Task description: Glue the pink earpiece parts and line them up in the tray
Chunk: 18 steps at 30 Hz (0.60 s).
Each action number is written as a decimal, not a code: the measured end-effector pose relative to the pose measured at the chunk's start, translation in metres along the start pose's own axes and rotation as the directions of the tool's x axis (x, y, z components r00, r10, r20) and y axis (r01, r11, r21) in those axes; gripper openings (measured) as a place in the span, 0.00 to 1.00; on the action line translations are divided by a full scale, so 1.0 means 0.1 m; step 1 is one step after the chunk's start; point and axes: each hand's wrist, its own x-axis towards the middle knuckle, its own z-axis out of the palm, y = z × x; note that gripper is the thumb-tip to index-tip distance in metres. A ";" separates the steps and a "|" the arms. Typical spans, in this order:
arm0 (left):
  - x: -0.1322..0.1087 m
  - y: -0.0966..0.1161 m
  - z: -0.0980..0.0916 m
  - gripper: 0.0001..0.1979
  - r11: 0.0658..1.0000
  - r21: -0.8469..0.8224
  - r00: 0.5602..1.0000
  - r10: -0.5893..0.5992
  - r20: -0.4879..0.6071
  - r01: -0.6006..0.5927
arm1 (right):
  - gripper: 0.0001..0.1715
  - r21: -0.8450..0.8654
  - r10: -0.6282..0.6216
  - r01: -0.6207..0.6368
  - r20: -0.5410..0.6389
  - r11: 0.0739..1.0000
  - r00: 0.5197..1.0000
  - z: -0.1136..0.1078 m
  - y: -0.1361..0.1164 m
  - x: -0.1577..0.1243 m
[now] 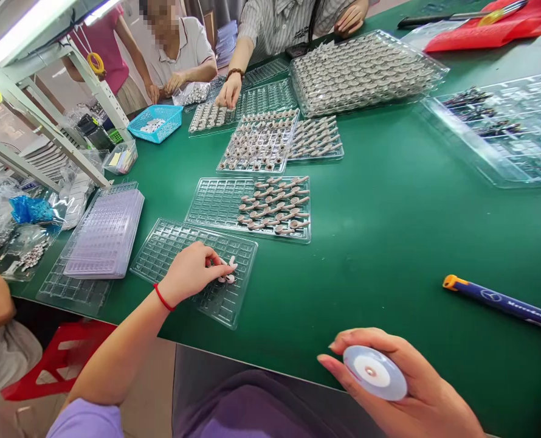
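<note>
My left hand, with a red band at the wrist, reaches over a clear plastic tray near the table's front edge. Its fingertips are pinched at small pale parts in the tray's right half. At the lower right, my right hand is wrapped round a round bluish-white disc-shaped object with a small centre spot, held above the table edge. Just beyond the left hand, another clear tray has rows of beige spoon-shaped parts in its right half.
Filled trays stand at the back, where a person's hand touches one. A tray stack and a blue basket are at the left. A blue pen-like tube and another tray lie at the right.
</note>
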 end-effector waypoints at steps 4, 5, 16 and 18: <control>-0.01 0.07 0.03 0.15 1.000 0.002 0.999 -0.017 -0.045 0.017 | 0.19 -0.013 -0.018 0.018 0.000 1.000 1.000 0.00 0.00 0.00; 0.00 0.09 0.04 0.16 1.000 0.002 0.999 -0.019 -0.043 0.020 | 0.19 -0.015 -0.021 0.021 -0.002 1.000 1.000 0.00 0.00 0.00; 0.08 0.10 -0.08 0.11 0.996 -0.088 0.999 0.020 0.047 -0.016 | 0.21 -0.010 0.009 -0.010 -0.018 1.000 1.000 0.00 -0.01 0.00; -0.05 0.09 -0.07 0.07 0.995 -0.097 0.999 0.028 -0.032 -0.031 | 0.22 -0.032 0.031 -0.031 -0.002 0.999 1.000 0.00 0.01 -0.01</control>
